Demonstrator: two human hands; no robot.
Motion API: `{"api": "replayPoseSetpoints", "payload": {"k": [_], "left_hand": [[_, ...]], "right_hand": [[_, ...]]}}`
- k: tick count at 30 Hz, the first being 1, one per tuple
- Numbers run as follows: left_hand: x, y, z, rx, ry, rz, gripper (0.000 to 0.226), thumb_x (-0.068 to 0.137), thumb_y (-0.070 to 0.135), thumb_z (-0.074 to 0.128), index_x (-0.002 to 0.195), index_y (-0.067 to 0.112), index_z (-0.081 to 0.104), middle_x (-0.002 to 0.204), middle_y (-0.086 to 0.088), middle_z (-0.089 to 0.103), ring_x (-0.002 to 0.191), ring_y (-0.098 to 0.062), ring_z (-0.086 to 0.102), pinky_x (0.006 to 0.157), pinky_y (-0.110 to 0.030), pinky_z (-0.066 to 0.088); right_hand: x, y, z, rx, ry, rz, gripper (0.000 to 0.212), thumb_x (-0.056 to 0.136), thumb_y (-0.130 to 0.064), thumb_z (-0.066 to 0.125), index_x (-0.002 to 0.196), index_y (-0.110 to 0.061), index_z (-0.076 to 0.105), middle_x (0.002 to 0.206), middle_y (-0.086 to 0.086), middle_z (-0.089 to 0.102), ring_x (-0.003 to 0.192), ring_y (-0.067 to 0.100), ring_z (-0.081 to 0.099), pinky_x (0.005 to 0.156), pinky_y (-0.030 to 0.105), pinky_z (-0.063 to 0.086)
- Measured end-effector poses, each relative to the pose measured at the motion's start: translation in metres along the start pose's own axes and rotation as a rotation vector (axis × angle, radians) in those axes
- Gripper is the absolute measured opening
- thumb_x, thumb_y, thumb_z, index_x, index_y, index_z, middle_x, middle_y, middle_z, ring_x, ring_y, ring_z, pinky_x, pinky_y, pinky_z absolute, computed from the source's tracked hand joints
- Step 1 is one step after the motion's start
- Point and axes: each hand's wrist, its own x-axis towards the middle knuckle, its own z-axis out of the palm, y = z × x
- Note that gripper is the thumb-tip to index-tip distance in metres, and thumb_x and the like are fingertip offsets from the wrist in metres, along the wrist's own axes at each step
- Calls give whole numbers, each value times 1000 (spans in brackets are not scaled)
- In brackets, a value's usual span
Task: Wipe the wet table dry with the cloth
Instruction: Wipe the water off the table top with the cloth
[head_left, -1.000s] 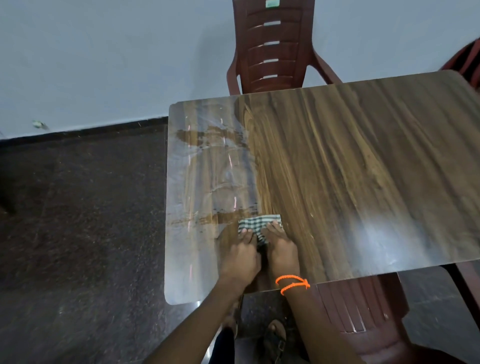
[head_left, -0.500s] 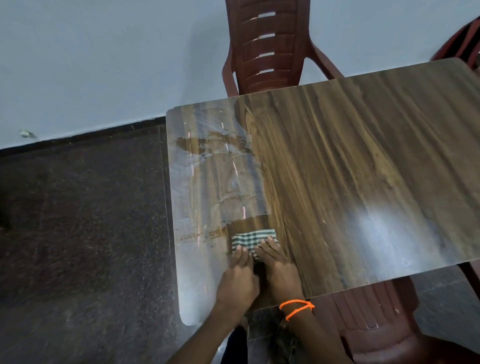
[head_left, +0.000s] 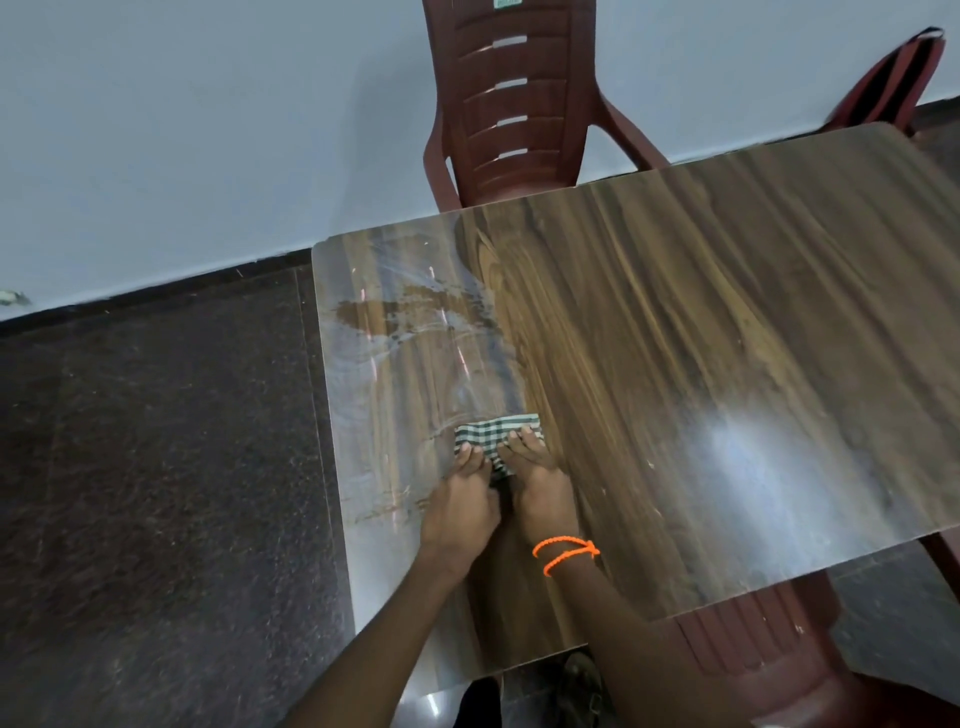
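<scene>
A folded green-and-white checked cloth (head_left: 488, 434) lies flat on the wood-grain table (head_left: 701, 338), near its left end. My left hand (head_left: 460, 506) and my right hand (head_left: 540, 488) press side by side on the cloth's near half, fingers pointing away from me. An orange cord circles my right wrist. Beyond the cloth, a wet film with streaks and patches (head_left: 410, 332) covers the table's left strip up to the far edge.
A dark red plastic chair (head_left: 514, 104) stands at the table's far side against a pale wall. Another chair (head_left: 883, 88) shows at the far right corner, and a third (head_left: 769, 654) is tucked under the near edge. Dark speckled floor lies left of the table.
Both hands and the cloth slid toward me first, then pushed back away across the wet strip. The camera view shifted, so the table sits further right.
</scene>
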Motion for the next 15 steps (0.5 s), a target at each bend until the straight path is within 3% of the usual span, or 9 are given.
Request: {"api": "replayPoseSetpoints", "payload": {"k": [2,5,9,12,15], "left_hand": [[-12,-15,1,13,6,2,50,81,18,51,131,14,56,146,-6,48,138,-17,38,107,-35,42],[-37,-12,6,34,12,39,54,80,18,53,133,10,56,144,-10,49,139,-21,39,111,-35,37],[-43,17,12,-26,-27,75,52,81,20,51,132,11,57,146,-9,47,137,-22,42,110,-29,36],[-13,37,7,-59,-67,59,35,84,23,48,113,18,66,136,-4,56,111,-20,61,94,-33,51],[22,49,0,-18,-68,60,22,85,20,53,101,15,68,125,-7,61,98,-26,66,86,-38,55]], "right_hand": [[-10,-7,7,1,-44,-52,43,76,1,52,114,-11,69,127,5,63,130,19,45,104,34,37],[-35,-1,-1,-31,-120,-132,42,82,-11,45,119,-14,66,132,3,59,134,15,40,109,32,34],[-54,25,-22,-55,-123,-103,45,85,-12,47,126,-20,62,139,-3,53,139,8,31,114,24,24],[-40,39,-37,-44,-55,-38,48,83,3,59,125,-20,63,139,-5,52,137,9,35,114,21,23],[-7,44,-42,-28,24,47,47,78,8,65,118,-16,68,131,-2,59,133,12,43,110,13,24]]}}
